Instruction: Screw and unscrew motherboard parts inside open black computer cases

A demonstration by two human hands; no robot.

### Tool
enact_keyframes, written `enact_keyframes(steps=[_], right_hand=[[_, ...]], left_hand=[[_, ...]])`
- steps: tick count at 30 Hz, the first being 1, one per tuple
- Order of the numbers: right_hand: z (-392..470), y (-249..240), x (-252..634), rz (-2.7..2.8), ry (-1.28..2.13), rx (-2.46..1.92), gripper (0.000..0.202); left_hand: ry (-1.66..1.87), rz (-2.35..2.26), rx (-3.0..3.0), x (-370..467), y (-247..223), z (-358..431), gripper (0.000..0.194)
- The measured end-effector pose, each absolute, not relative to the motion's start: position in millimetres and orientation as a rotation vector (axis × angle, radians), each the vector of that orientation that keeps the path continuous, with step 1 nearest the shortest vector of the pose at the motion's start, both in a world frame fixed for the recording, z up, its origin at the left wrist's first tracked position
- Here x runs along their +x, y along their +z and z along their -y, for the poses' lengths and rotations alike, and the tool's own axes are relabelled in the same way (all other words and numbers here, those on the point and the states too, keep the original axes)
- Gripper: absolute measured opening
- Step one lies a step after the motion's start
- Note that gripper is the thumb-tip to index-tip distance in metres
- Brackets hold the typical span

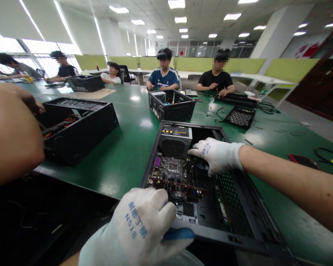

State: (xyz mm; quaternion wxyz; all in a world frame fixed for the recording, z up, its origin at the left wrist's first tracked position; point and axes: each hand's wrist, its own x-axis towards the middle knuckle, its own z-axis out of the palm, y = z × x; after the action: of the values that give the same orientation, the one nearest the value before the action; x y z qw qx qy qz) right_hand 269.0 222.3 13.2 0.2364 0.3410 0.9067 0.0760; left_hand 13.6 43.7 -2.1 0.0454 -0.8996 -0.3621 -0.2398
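An opened black computer case point(202, 229) lies on its side in front of me. Inside it are a power supply point(175, 146) at the far left corner, a motherboard point(166, 168) and a red-edged expansion card point(194, 190). My left hand point(144, 225), in a white work glove, is curled over the case's near edge, its blue-coated thumb lying along the rim. Within the case, my right hand point(213, 155), gloved too, reaches in beside the power supply with fingers stretched and thumb apart. Dark parts below its palm are hard to make out.
A co-worker's arm point(13, 129) reaches into another black case point(83, 133) on the left. Beyond mine stands a smaller case point(172, 105). Toward the right lie a black perforated tray point(240, 117), cables point(268, 107) and a red-edged phone-like object point(303, 162) on the green table point(127, 155).
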Motion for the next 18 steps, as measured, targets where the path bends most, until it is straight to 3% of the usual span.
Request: enact_keyframes(steps=[8, 18], right_hand=[[-241.4, 7.0, 258.6, -2.295, 0.354, 1.048, 0.089], [-245.9, 17.3, 261.3, -2.248, 0.298, 1.172, 0.089]], left_hand=[[-0.77, 1.088, -2.68, 15.0, -4.2, -43.4, 0.035], [-0.811, 1.143, -2.659, 15.4, -12.5, -41.7, 0.033]])
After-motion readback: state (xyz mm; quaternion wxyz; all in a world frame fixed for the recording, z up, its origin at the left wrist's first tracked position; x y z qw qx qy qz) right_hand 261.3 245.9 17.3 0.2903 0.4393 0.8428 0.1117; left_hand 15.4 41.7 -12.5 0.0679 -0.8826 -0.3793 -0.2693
